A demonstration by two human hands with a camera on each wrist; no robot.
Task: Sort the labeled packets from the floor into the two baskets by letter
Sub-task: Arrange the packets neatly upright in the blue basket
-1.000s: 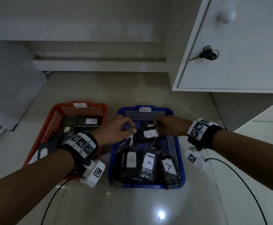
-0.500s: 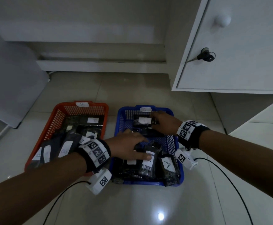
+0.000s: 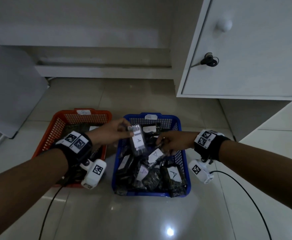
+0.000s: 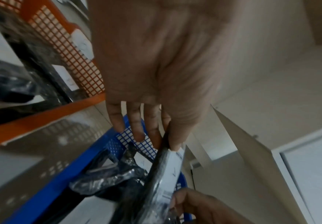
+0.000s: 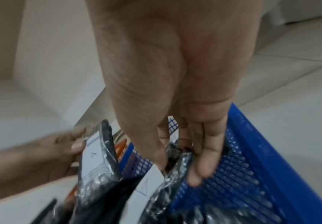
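Step in hand: I judge I am working inside the blue basket (image 3: 185, 163); no packet shows on the floor (image 3: 141, 219) in front of the baskets, so the sort looks nearly finished.
Next move: both held packets read A or lie among A packets, so I would let them drop below my fingers into the blue basket; first I would check the right one's letter, which I cannot read.
Pile under my fingers: dark packets with white labels, several marked A (image 3: 173, 174), fill the blue basket; they lie below and nearer than both hands.
Left hand (image 3: 112, 134): reaches in from the orange side with the wrist level; thumb and fingertips (image 4: 175, 145) pinch the top edge of a packet marked A (image 3: 138, 141), which hangs down from them above the pile.
Right hand (image 3: 173, 142): reaches across the right rim, palm down; thumb and curled fingers (image 5: 204, 163) clamp a crinkled dark packet (image 5: 175, 171) that lies low in the basket; whether it is lifted free I cannot tell.
Orange basket (image 3: 55, 132): beyond the left wrist, to the left of my fingers; it holds more dark packets; its rim tag (image 3: 83, 112) is too faint to read.
Past the fingertips: the blue basket's far rim carries a white tag (image 3: 150, 116); beyond it, bare floor.
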